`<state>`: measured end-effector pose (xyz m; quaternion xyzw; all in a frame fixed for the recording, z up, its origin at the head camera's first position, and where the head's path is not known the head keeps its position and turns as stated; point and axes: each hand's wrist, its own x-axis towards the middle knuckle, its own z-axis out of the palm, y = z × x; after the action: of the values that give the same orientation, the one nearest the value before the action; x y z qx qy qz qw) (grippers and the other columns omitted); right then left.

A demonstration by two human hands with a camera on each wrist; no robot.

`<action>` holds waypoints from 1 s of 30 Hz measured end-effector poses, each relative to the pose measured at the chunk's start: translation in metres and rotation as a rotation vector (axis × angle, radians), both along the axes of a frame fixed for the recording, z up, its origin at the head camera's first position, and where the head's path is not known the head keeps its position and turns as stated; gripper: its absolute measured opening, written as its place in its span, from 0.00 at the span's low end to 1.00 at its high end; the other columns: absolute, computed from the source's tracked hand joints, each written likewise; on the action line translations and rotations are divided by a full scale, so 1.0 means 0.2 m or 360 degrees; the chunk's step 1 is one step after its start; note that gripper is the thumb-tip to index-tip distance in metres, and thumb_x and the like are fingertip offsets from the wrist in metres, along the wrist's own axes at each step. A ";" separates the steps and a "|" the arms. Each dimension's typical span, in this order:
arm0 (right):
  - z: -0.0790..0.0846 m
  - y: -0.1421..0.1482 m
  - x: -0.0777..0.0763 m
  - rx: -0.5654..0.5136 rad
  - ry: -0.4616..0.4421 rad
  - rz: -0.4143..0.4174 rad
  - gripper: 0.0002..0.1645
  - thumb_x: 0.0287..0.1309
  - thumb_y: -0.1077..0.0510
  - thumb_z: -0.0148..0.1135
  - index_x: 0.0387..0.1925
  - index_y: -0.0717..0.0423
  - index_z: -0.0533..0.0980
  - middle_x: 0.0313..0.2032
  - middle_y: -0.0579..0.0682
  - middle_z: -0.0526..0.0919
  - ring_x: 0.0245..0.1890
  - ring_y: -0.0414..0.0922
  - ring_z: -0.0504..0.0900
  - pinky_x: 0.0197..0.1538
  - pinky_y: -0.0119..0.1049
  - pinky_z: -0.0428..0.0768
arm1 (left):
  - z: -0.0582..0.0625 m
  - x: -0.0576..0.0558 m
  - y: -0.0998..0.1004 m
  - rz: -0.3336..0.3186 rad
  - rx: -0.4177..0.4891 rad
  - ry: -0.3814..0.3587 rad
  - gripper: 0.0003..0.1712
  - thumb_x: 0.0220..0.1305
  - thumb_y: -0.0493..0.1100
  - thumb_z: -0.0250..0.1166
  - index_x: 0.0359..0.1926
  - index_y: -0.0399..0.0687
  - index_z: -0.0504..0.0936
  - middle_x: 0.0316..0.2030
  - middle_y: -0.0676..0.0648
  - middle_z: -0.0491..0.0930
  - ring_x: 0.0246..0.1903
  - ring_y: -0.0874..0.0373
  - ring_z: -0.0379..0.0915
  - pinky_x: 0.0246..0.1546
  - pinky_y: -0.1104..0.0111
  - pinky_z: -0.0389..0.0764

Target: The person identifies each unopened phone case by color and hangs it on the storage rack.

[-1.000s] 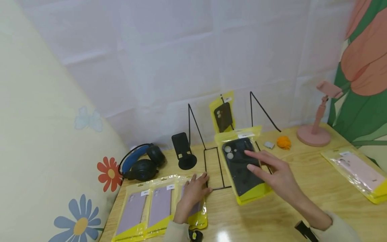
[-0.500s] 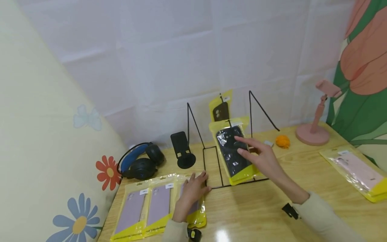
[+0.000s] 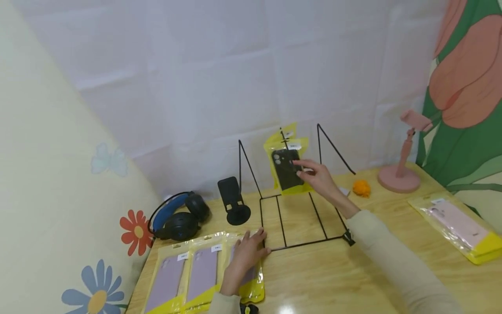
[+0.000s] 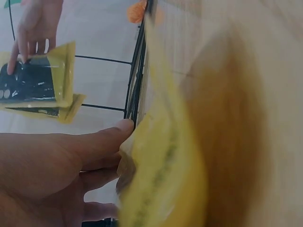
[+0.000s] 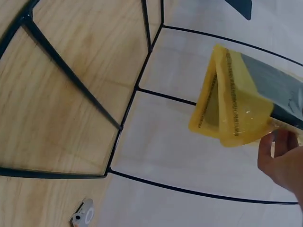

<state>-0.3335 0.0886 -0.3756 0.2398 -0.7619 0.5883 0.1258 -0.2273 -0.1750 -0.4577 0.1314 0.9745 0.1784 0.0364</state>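
Note:
My right hand (image 3: 319, 178) pinches the edge of a clear-and-yellow pouch holding a black phone case (image 3: 288, 170). The pouch hangs at the middle prong of a black wire rack (image 3: 302, 244), in front of another pouch. In the right wrist view the yellow lower ends of the two pouches (image 5: 232, 104) overlap. My left hand (image 3: 244, 257) lies over a pouch with a purple phone case, fingers extended to the rack's front left corner. In the left wrist view its thumb (image 4: 124, 125) touches the rack's wire, beside the blurred yellow pouch end (image 4: 161, 175).
More purple-cased pouches (image 3: 201, 272) lie at left. Behind them are black headphones (image 3: 182, 222) and a black phone stand (image 3: 231, 196). A pink stand (image 3: 400, 179), orange ball (image 3: 361, 188), pink-cased pouch (image 3: 456, 222) and small whitish gadget (image 5: 84, 213) sit to the right.
My right hand has carried the black-cased pouch back and up along the middle prong, until it overlaps the pouch behind. The left hand has stayed at the rack's corner.

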 end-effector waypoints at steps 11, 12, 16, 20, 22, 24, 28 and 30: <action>-0.14 0.21 0.25 0.0719 0.0213 -0.0065 0.16 0.62 0.66 0.60 0.51 0.64 0.79 0.59 0.67 0.71 0.59 0.65 0.68 0.57 0.62 0.68 | 0.05 0.02 -0.03 0.0011 -0.0041 0.0059 0.32 0.61 0.49 0.66 0.63 0.40 0.73 0.66 0.41 0.67 0.66 0.30 0.54 0.58 0.32 0.56; -0.16 0.24 0.29 0.0786 0.0207 -0.0006 0.16 0.61 0.66 0.61 0.51 0.64 0.79 0.58 0.68 0.71 0.58 0.66 0.69 0.56 0.63 0.69 | 0.05 0.03 -0.03 0.0016 -0.0040 0.0054 0.32 0.62 0.49 0.66 0.64 0.40 0.73 0.66 0.41 0.67 0.66 0.30 0.53 0.58 0.32 0.56; -0.22 0.43 0.45 0.1017 0.0138 0.0141 0.18 0.61 0.62 0.62 0.52 0.65 0.77 0.56 0.70 0.71 0.56 0.67 0.70 0.53 0.62 0.72 | 0.05 0.04 -0.03 0.0017 -0.0016 0.0054 0.31 0.62 0.48 0.65 0.64 0.40 0.73 0.67 0.41 0.66 0.66 0.29 0.53 0.58 0.31 0.55; -0.28 0.66 0.57 0.1095 0.0081 0.0068 0.21 0.59 0.60 0.64 0.53 0.65 0.77 0.55 0.72 0.71 0.54 0.69 0.71 0.51 0.63 0.72 | 0.04 0.04 -0.02 0.0022 -0.0006 0.0046 0.31 0.63 0.48 0.65 0.64 0.40 0.72 0.67 0.41 0.66 0.67 0.30 0.52 0.59 0.32 0.55; -0.32 0.78 0.60 0.1100 0.0118 -0.0028 0.20 0.56 0.62 0.66 0.51 0.66 0.77 0.52 0.72 0.73 0.51 0.69 0.72 0.48 0.64 0.73 | 0.04 0.04 -0.01 0.0031 -0.0016 0.0035 0.31 0.63 0.48 0.65 0.64 0.41 0.73 0.67 0.41 0.65 0.67 0.30 0.52 0.59 0.32 0.55; -0.35 0.90 0.60 0.1096 0.0167 -0.0152 0.20 0.52 0.65 0.68 0.48 0.67 0.78 0.48 0.72 0.75 0.48 0.69 0.74 0.46 0.63 0.74 | 0.05 0.04 -0.01 0.0040 -0.0021 0.0026 0.31 0.63 0.48 0.65 0.64 0.41 0.73 0.67 0.42 0.65 0.67 0.30 0.52 0.59 0.32 0.54; -0.38 1.14 0.58 0.1147 0.0142 -0.0429 0.20 0.52 0.66 0.68 0.46 0.73 0.76 0.45 0.75 0.75 0.45 0.71 0.72 0.45 0.64 0.71 | 0.05 0.03 0.00 0.0035 -0.0022 0.0029 0.31 0.62 0.49 0.65 0.64 0.40 0.73 0.67 0.41 0.66 0.66 0.30 0.53 0.59 0.32 0.55; -0.39 1.25 0.56 0.1204 0.0076 -0.0555 0.21 0.53 0.65 0.67 0.46 0.75 0.75 0.45 0.78 0.74 0.45 0.73 0.71 0.44 0.65 0.70 | 0.05 0.04 0.00 0.0029 -0.0019 0.0031 0.31 0.63 0.49 0.65 0.64 0.40 0.73 0.67 0.41 0.66 0.66 0.29 0.53 0.59 0.32 0.55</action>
<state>-0.2213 0.3388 -0.4532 0.1502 -0.9504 0.2310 0.1443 -0.2200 -0.1754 -0.4481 0.1241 0.9770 0.1715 0.0261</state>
